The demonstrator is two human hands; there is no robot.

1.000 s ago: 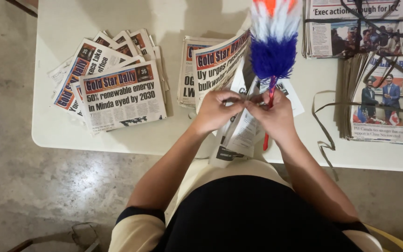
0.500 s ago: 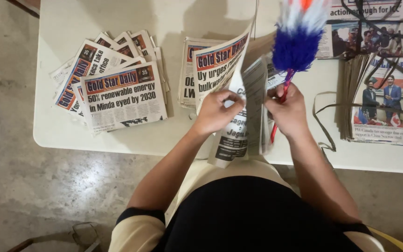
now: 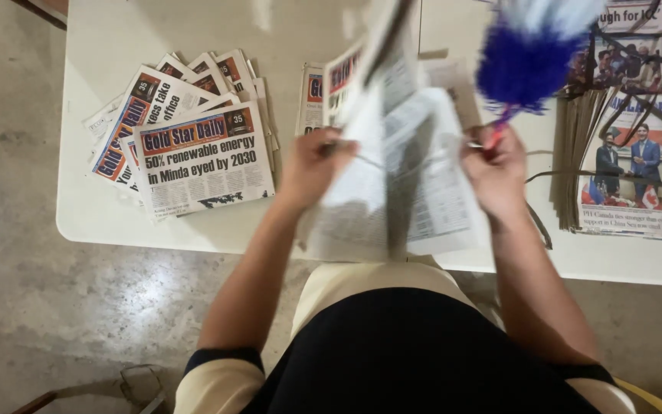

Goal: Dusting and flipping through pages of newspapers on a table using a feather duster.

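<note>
Here, a person sits at a white table [image 3: 116,222] and looks down at both hands. The left hand [image 3: 312,165] is closed on the left edge of an open newspaper [image 3: 392,176]. The right hand [image 3: 496,172] is closed on the right edge of the same paper. That hand also pinches the thin red stick of a fluffy duster [image 3: 526,65]. The duster has a blue puff, and the puff stands up above the right hand. Its top is paler and blurry.

The open newspaper is held up over the near edge of the table, between the two hands. It is spread wide, with a fold down the middle. The paper is blurry, so its pages are hard to make out.

To the left, a fanned pile of folded papers [image 3: 185,146] lies flat on the table, well apart from the hands. Behind the open paper sits another small pile [image 3: 314,92], partly hidden. To the right lies a tall stack of papers [image 3: 630,165] with a colour photo on top. A dark strap [image 3: 614,180] runs across that stack. The floor [image 3: 40,307] below the table is grey and mottled.
</note>
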